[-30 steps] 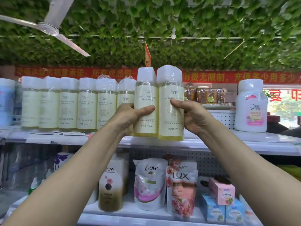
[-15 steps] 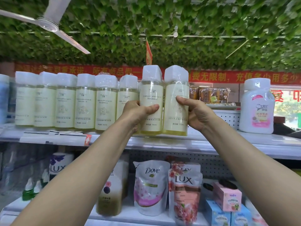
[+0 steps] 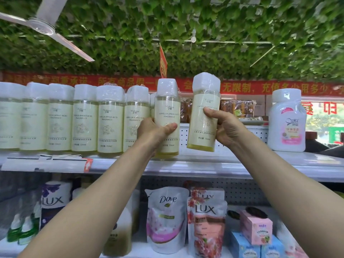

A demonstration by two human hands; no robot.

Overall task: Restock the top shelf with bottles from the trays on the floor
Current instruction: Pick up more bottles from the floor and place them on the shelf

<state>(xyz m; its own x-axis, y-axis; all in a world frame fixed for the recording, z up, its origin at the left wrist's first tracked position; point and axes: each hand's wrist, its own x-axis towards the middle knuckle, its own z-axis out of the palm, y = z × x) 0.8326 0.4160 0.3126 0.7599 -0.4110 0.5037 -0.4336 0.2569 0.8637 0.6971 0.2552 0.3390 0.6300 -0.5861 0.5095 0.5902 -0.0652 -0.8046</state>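
Hands (image 3: 155, 130) (image 3: 226, 127) grip 2 pale-yellow, white-capped bottles (image 3: 167, 118) (image 3: 203, 112)

Above me hang a ceiling fan (image 3: 43, 27) and leafy green ceiling (image 3: 204, 21); on my lower shelf (image 3: 141, 252) stand a Dove pouch (image 3: 165, 218) beside a Lux pouch (image 3: 206, 224).

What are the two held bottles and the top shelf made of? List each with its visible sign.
Left hand's bottle: apparently clear plastic, glossy; yellowish liquid shows at its base, and a matte cream label wraps it.
Right hand's bottle: looks the same; its white cap sits under crinkled, shiny film.
Top shelf: probably painted metal, smooth pale grey with soft sheen; can't be sure.
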